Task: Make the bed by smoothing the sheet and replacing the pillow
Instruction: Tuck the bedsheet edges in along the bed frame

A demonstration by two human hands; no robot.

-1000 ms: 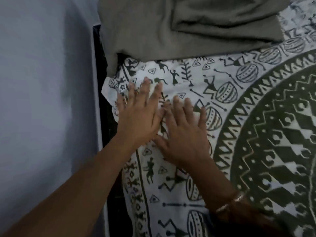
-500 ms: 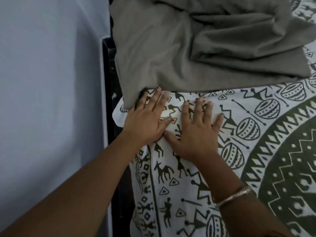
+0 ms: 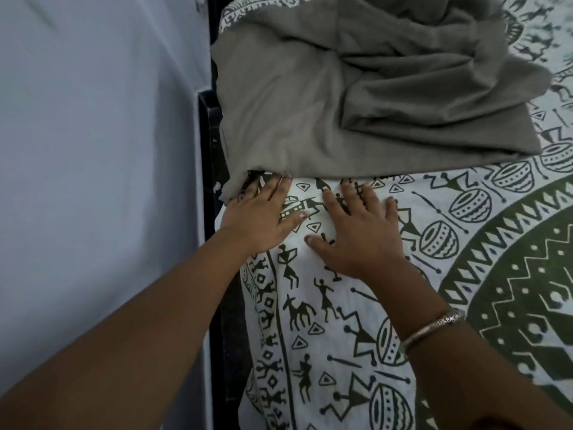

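A white sheet printed with dark green figures, drums and a big round pattern covers the bed. My left hand lies flat on it near the left edge, fingers spread, fingertips at the hem of a crumpled grey-brown cloth. Beside it, my right hand presses palm down on the sheet, fingers apart, a metal bangle on the wrist. Neither hand holds anything. No pillow shape is clear; the grey-brown cloth lies heaped at the far end.
A pale blue-grey wall runs along the left. Between the wall and the sheet is the dark bed frame and a narrow dark gap.
Both hands have slid forward along the sheet toward the grey-brown cloth, and the view has followed, showing more of that cloth. My left fingertips now reach its hem.
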